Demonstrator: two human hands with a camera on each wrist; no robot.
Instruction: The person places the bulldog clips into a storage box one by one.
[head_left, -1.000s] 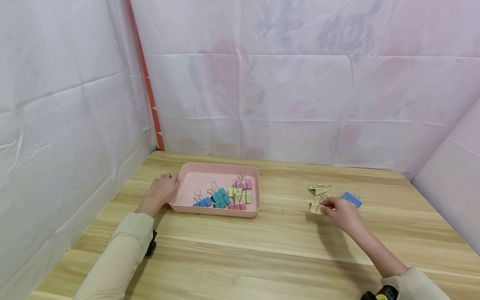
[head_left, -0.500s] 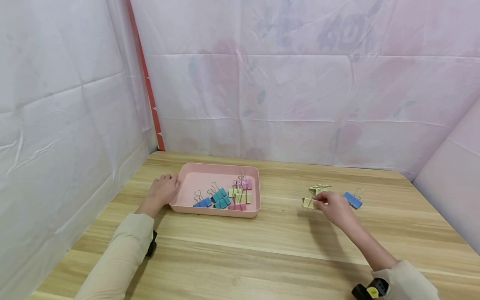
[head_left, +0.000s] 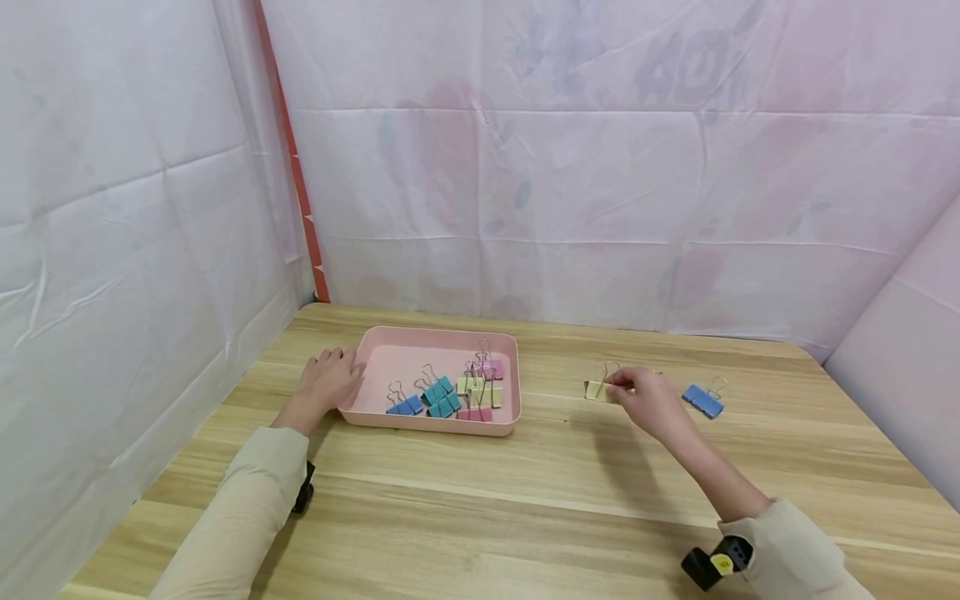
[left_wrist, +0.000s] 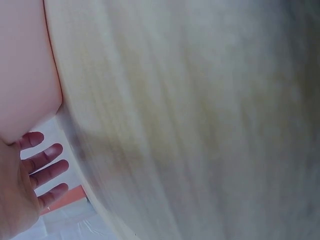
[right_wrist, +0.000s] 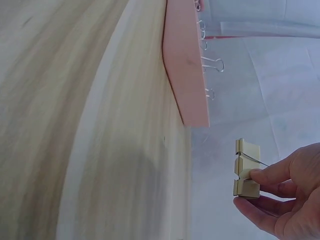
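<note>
My right hand (head_left: 648, 400) pinches a pale yellow binder clip (head_left: 597, 390) between thumb and fingers, above the table to the right of the pink tray (head_left: 427, 423). In the right wrist view, the thumb presses on the yellow binder clip's (right_wrist: 247, 172) flat side, its wire handles partly covered by the fingers. My left hand (head_left: 326, 383) rests against the tray's left side, its fingers loosely extended in the left wrist view. Beyond the right hand lies a blue binder clip (head_left: 702, 401) on the table. Another yellow clip is almost wholly hidden behind the right hand.
Inside the tray are several binder clips: a blue clip (head_left: 405, 405), teal clips (head_left: 442, 398), yellow clips (head_left: 487, 395) and pink clips (head_left: 475, 413). The wooden table (head_left: 450, 508) meets white cloth walls (head_left: 562, 275) at the back and sides.
My right hand has moved left and slightly away from me, carrying the yellow binder clip up off the table and now covering the other yellow clip. The left hand stays put.
</note>
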